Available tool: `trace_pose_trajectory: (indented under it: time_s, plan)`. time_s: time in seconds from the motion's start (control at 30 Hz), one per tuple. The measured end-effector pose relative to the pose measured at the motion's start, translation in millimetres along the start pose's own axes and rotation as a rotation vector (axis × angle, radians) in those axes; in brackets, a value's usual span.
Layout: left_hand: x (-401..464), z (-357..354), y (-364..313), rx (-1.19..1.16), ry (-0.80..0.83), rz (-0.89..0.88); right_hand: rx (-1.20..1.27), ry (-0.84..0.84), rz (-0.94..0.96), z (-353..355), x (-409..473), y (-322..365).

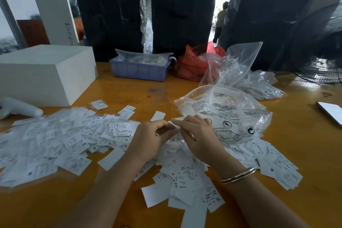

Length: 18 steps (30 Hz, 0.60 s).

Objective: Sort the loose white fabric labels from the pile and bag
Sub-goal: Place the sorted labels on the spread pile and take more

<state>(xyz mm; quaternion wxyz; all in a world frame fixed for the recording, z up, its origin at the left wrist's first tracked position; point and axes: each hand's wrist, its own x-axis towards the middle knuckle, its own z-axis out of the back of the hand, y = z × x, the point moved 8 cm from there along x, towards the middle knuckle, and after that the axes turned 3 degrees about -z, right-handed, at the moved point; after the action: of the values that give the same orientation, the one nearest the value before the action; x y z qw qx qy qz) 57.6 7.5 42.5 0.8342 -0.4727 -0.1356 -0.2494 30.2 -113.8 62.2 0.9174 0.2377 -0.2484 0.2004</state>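
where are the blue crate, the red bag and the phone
blue crate (139,72), head view, on its front wall
red bag (192,65), head view, on its crumpled front side
phone (330,112), head view, on its screen at the table's right edge

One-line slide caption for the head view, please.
Both hands, left hand and right hand, pinch white labels above the pile, beside a clear printed bag.
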Motion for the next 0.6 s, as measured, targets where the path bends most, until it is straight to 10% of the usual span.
trace_pose_trajectory:
  time_s: [0.2, 0.6]
  plan:
    - [-0.4, 11.6, 10.9, -0.263, -0.152, 0.171, 0.42, -0.177, -0.372, 5.6, -5.2, -30.9]
    - [-2.1, 15.0, 14.4, -0.181, -0.171, 0.181, 0.148, -0.017, -0.158, -19.4, -8.3, 0.2]
